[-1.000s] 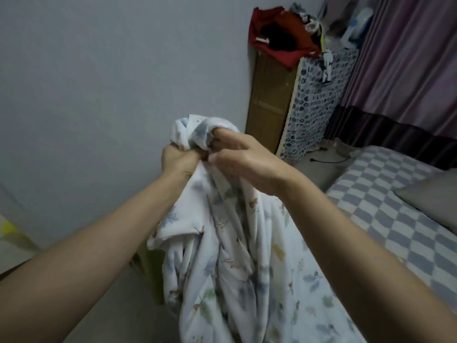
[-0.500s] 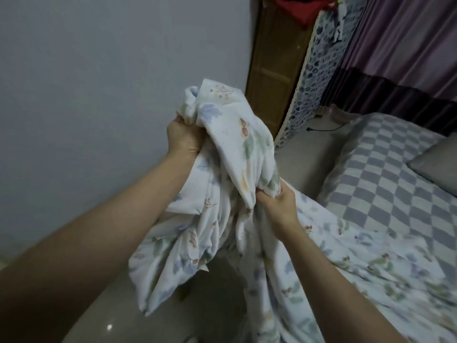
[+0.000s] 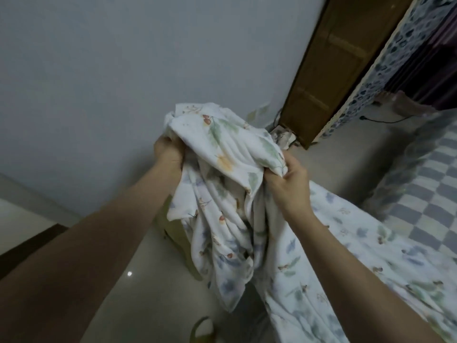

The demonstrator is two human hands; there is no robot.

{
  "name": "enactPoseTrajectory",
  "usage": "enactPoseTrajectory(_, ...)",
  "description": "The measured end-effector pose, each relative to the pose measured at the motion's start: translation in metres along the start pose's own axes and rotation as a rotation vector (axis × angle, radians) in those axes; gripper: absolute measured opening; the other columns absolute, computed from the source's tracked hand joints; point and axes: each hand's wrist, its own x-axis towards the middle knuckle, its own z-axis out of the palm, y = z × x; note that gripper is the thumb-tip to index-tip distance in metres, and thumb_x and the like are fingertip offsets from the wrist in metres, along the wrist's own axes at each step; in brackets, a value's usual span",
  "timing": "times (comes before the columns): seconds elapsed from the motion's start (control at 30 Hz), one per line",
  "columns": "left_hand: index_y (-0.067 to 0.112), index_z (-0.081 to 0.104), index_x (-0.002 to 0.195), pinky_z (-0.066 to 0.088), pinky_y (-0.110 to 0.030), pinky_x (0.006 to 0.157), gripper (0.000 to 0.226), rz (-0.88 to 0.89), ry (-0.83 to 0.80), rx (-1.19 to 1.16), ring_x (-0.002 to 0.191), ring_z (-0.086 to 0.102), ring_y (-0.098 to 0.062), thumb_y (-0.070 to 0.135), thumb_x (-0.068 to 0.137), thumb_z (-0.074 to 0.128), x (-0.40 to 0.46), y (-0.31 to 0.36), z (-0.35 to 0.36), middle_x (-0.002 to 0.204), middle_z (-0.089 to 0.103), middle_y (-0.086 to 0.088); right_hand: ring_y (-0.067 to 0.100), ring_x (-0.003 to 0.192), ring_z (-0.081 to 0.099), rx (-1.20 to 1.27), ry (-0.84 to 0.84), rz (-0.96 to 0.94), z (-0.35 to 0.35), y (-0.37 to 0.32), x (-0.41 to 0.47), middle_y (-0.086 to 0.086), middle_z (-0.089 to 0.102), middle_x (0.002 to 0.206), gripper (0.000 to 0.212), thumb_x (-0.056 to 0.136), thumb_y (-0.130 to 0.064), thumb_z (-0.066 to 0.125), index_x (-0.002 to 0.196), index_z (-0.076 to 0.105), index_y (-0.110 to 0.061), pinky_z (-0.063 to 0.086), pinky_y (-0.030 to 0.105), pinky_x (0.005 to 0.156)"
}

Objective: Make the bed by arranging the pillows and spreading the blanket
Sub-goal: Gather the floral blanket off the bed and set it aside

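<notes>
bare wall (image 3: 103, 78) close ahead, wooden cabinet (image 3: 319, 70) ahead right, bed (image 3: 425, 184) at right, open floor (image 3: 138, 288) below

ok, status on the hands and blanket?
Left hand and right hand both grip bunched floral blanket. Far end trails onto checkered bed. Not yet spread. Nothing obstructing.

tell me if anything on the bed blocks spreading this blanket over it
Nothing visible does. Both the left hand and right hand grip the floral blanket, and the checkered bed shows bare.
</notes>
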Motion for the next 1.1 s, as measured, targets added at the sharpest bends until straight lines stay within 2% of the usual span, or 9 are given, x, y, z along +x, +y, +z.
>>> enactPoseTrajectory(0.1,0.008,0.059,0.078,0.055,-0.036,0.079,0.013,-0.004,0.018,-0.001,0.087,0.061,-0.024,0.004,0.089,0.052,0.042,-0.029,-0.018,0.081,0.063,-0.007,0.007,0.097,0.058,-0.055,-0.104,0.079,0.048,0.034,0.0,-0.02,0.059,0.098,0.036,0.086,-0.004,0.053,0.116,0.064,-0.021,0.043,0.019,0.08)
enactPoseTrajectory(0.17,0.001,0.06,0.084,0.054,-0.037,0.074,0.006,0.036,0.046,0.11,0.081,0.059,-0.021,0.001,0.085,0.054,0.069,-0.044,-0.033,0.077,0.061,-0.006,0.008,0.09,0.056,-0.097,-0.144,0.084,0.079,0.051,0.001,-0.013,0.061,0.094,0.03,0.086,-0.003,0.052,0.109,0.066,-0.013,0.039,0.018,0.072)
enactPoseTrajectory(0.3,0.004,0.052,0.111,0.046,-0.025,0.081,0.025,0.267,0.002,0.266,0.105,0.055,-0.024,0.001,0.087,0.046,0.103,-0.071,-0.049,0.108,0.058,-0.01,0.023,0.087,0.058,-0.162,-0.198,0.106,0.154,0.088,0.014,0.011,0.068,0.095,0.02,0.084,-0.001,0.05,0.097,0.064,-0.002,0.04,0.029,0.069)
enactPoseTrajectory(0.43,0.018,0.029,0.143,0.01,-0.024,0.113,0.06,0.702,-0.145,0.813,0.143,0.008,-0.023,0.019,0.085,0.045,0.102,-0.112,-0.062,0.155,0.007,-0.01,0.03,0.089,0.057,-0.195,-0.207,0.216,0.213,0.128,0.029,0.016,0.063,0.095,0.019,0.085,-0.005,0.046,0.1,0.058,-0.004,0.033,0.025,0.065)
enactPoseTrajectory(0.57,0.045,0.0,0.144,0.002,-0.057,0.114,0.083,0.298,-0.611,1.289,0.141,-0.025,-0.024,0.057,0.081,0.053,0.13,-0.177,-0.076,0.152,-0.03,0.006,0.024,0.113,0.053,-0.15,-0.304,0.409,0.231,0.163,0.038,0.008,0.056,0.124,0.052,0.088,-0.011,0.052,0.137,0.033,-0.014,0.039,0.023,0.084)
enactPoseTrajectory(0.7,0.048,-0.018,0.139,0.007,-0.067,0.108,0.113,0.135,-0.637,1.486,0.138,-0.031,-0.027,0.061,0.067,0.068,0.145,-0.21,-0.069,0.141,-0.048,0.005,0.024,0.143,0.013,-0.319,-0.455,0.332,0.217,0.184,0.028,0.005,0.014,0.154,0.104,0.077,-0.027,0.073,0.149,-0.002,-0.02,0.014,0.041,0.118)
enactPoseTrajectory(0.83,0.045,-0.02,0.14,0.013,-0.069,0.106,0.116,0.197,-0.612,1.564,0.139,-0.027,-0.031,0.055,0.069,0.071,0.16,-0.217,-0.06,0.143,-0.046,0.0,0.024,0.141,-0.026,-0.767,-0.57,0.514,0.171,0.212,0.008,-0.003,-0.032,0.152,0.136,0.061,-0.061,0.074,0.139,-0.033,-0.032,-0.012,0.059,0.109)
enactPoseTrajectory(1.0,0.043,-0.016,0.142,0.018,-0.069,0.105,0.111,0.24,-0.591,1.59,0.14,-0.024,-0.032,0.055,0.072,0.069,0.167,-0.22,-0.06,0.146,-0.041,-0.002,0.022,0.145,0.004,-0.212,-0.461,0.821,0.141,0.241,-0.014,-0.003,0.002,0.157,0.136,0.06,-0.042,0.084,0.146,-0.02,-0.026,0.013,0.045,0.118)
enactPoseTrajectory(1.1,0.044,-0.015,0.142,0.016,-0.068,0.106,0.108,0.233,-0.606,1.571,0.141,-0.023,-0.032,0.056,0.073,0.067,0.167,-0.22,-0.061,0.147,-0.039,-0.001,0.025,0.121,0.051,-0.153,-0.261,0.801,0.136,0.229,-0.007,0.004,0.053,0.132,0.072,0.073,-0.019,0.076,0.136,0.042,-0.012,0.044,0.034,0.1)
